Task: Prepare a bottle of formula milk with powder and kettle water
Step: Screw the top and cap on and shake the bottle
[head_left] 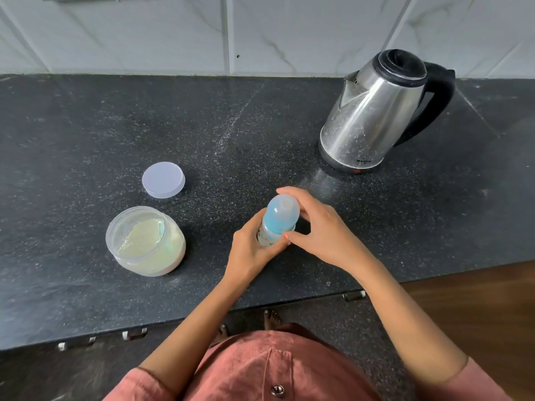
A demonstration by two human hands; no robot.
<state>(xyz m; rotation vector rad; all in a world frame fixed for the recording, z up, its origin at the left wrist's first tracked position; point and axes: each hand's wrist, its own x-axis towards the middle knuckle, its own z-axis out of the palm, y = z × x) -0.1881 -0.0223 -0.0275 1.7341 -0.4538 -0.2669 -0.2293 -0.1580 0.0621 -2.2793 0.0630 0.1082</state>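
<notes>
- A person stands at a dark speckled counter (86, 125), seen from above, with both bare forearms reaching forward.
- A baby bottle (270, 237) is upright near the front middle of the counter, between the two hands. Its body is clear with small coloured prints.
- A translucent blue domed cap (282, 211) sits on top of the bottle.
- The left hand (249, 247) is wrapped round the lower body of the bottle, fingers curled on it. The hand hides the bottle's base, so I cannot tell whether it rests on the counter.
- The right hand (315, 227) grips the top of the bottle. Its fingers curve over the far side of the cap, and its thumb, with an orange nail, presses at the collar just below.
- An open clear jar (144, 241) of pale powder stands to the left of the bottle, well apart from it.
- The jar's lid (163, 180), pale and round, lies flat on the counter just behind the jar, not touching it.
- A steel kettle (376, 111) stands at the back right. Its black top is closed, its black handle points right and its spout points left.
- White marbled tiles (173, 30) cover the wall behind the counter.
- A rust-coloured shirt (275, 366) with a button fills the bottom edge, and brown floor (477, 299) shows at the right.
</notes>
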